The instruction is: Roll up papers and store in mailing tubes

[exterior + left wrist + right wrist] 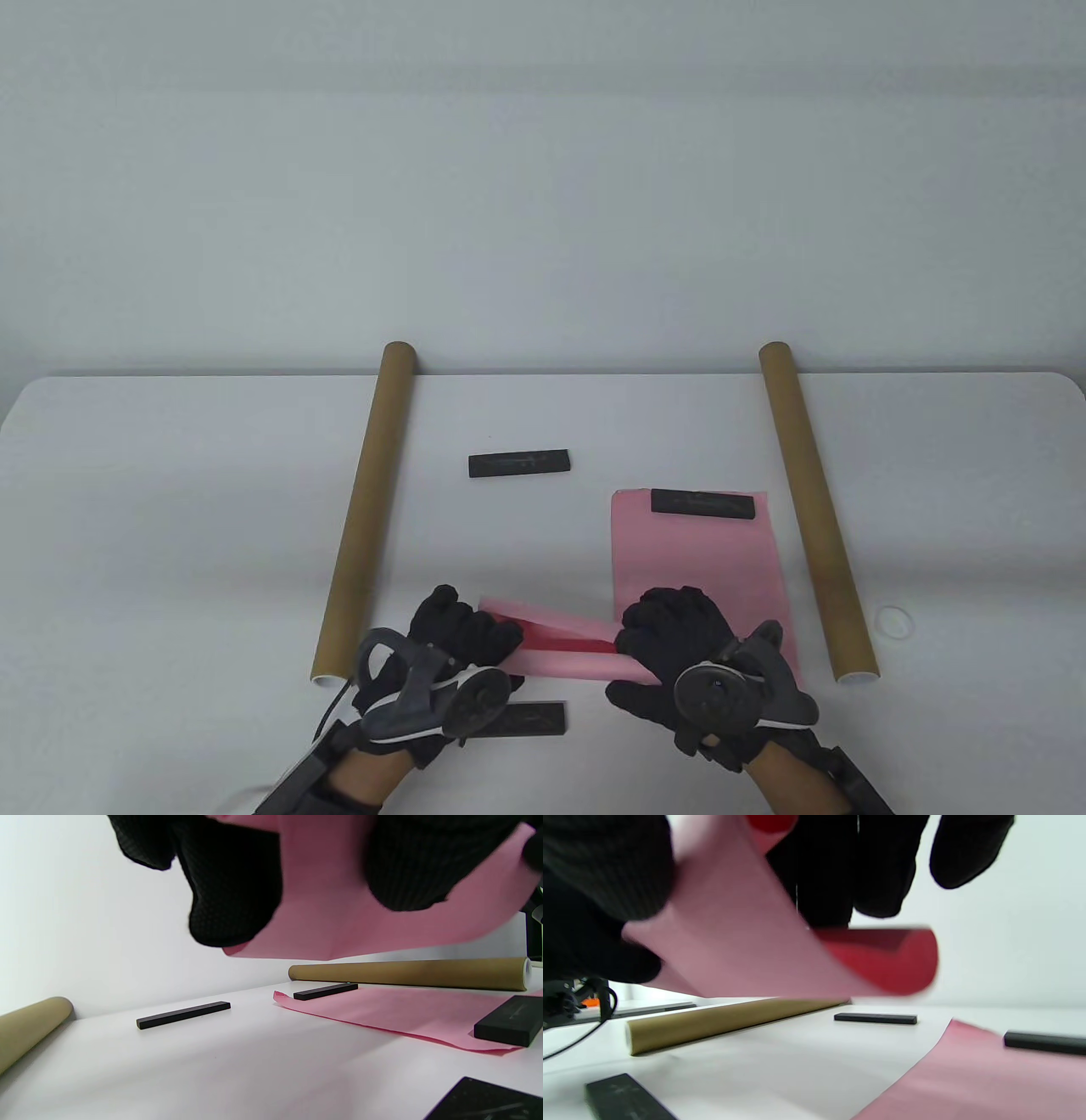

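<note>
A loosely rolled pink paper (564,649), red on its inner side, hangs between my two hands near the table's front edge. My left hand (475,632) grips its left end, the fingers (233,887) curled over the pink sheet (339,908). My right hand (662,624) grips the right end; the curl (755,955) shows its red inside (895,959). Two brown mailing tubes lie lengthwise: the left tube (365,509) beside my left hand, the right tube (814,509) right of my right hand.
A second pink sheet (696,560) lies flat behind my right hand, held down by a black bar (702,504) at its far edge. Another black bar (520,463) lies mid-table, and one more (534,719) sits between my wrists. A white ring (895,622) lies by the right tube.
</note>
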A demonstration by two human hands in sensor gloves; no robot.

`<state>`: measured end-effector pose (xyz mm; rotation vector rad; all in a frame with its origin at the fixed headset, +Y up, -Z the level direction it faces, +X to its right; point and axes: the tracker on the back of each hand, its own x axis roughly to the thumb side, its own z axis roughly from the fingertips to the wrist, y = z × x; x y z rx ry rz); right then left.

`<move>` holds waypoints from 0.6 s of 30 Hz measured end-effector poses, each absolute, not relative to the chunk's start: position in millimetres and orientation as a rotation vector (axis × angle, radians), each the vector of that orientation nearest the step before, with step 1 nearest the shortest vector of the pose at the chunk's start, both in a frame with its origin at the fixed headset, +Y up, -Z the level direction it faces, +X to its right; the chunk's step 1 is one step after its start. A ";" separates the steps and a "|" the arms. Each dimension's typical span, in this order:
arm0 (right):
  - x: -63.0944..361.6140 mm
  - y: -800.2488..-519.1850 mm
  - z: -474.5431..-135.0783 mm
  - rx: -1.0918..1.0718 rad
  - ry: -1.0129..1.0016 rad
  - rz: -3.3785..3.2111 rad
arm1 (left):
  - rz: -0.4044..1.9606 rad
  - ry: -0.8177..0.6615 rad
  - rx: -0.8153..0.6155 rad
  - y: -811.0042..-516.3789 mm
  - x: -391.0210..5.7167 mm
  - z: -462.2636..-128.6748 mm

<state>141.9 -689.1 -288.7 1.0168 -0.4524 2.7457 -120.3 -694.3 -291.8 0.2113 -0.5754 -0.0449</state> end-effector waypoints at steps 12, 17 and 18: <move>143.3 -689.9 -291.2 1.003 -0.380 2.687 | -0.086 -0.578 0.261 -690.3 -117.4 -286.6; 140.4 -690.6 -287.5 1.019 -0.501 2.773 | -0.053 -0.584 0.231 -690.2 -118.1 -288.2; 140.4 -690.1 -287.2 1.014 -0.514 2.763 | -0.050 -0.582 0.229 -690.1 -118.7 -288.8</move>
